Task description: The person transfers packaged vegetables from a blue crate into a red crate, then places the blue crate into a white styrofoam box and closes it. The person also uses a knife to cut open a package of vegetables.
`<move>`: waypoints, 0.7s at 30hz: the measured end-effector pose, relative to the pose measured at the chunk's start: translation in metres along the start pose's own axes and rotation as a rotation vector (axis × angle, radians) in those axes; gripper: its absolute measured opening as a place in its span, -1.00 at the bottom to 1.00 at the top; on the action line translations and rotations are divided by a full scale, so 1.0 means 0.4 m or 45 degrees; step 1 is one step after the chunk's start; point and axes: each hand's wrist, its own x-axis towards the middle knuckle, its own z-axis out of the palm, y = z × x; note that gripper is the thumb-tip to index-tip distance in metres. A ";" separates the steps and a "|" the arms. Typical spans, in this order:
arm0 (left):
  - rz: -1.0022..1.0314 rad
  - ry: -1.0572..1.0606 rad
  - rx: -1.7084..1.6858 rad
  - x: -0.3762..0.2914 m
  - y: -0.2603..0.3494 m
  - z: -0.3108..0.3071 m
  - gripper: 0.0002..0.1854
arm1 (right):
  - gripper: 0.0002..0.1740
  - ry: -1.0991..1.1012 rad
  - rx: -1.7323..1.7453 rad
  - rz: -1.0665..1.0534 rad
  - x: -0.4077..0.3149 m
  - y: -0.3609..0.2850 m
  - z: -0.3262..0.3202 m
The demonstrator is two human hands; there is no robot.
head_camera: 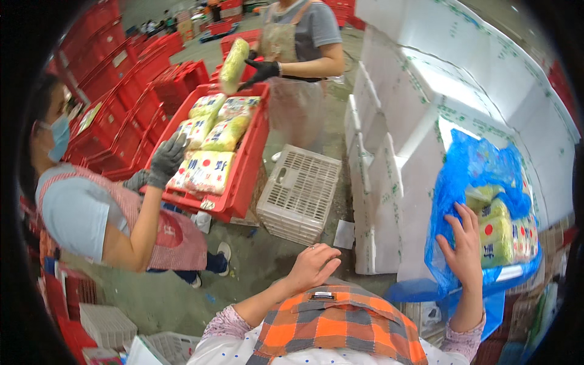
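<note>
My right hand (463,248) rests with spread fingers on a blue plastic bag (440,237) that lines a white foam box at the right. Inside the bag lie several wrapped vegetable packs (495,232) with printed film. My left hand (315,267) hovers before my checked apron, fingers loosely bent, with nothing in it. Farther off, a red plastic crate (248,182) holds several similar packs (210,173) in rows. A person in a blue mask touches the packs there with a grey-gloved hand (168,159). Another person's black-gloved hand (262,70) is at a long wrapped vegetable (235,66) above the crate.
White foam boxes (378,200) are stacked high at the right. An upturned pale plastic crate (301,191) stands on the floor in front of me. Red crates (123,100) are piled at the left, and a grey crate (107,324) sits at the lower left.
</note>
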 end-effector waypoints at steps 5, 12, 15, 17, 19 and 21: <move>-0.053 -0.056 -0.090 0.007 -0.016 0.011 -0.82 | -0.55 0.259 0.180 0.071 -0.001 0.009 0.000; -0.004 -0.151 -0.088 0.025 -0.009 0.072 -0.79 | -0.57 0.800 -0.272 0.292 -0.170 0.132 -0.107; -0.114 -0.168 -0.234 0.034 -0.006 0.124 -0.74 | -0.67 1.273 -0.022 0.713 -0.346 0.346 -0.150; -0.207 -0.200 -0.334 0.044 -0.001 0.172 -0.73 | -0.64 1.551 0.281 1.027 -0.499 0.543 -0.156; -0.330 -0.234 -0.415 0.044 0.013 0.218 -0.71 | -0.55 1.780 0.695 1.220 -0.666 0.741 -0.126; -0.446 -0.280 -0.521 0.049 0.032 0.274 -0.69 | -0.25 1.749 0.908 1.536 -0.838 0.876 -0.046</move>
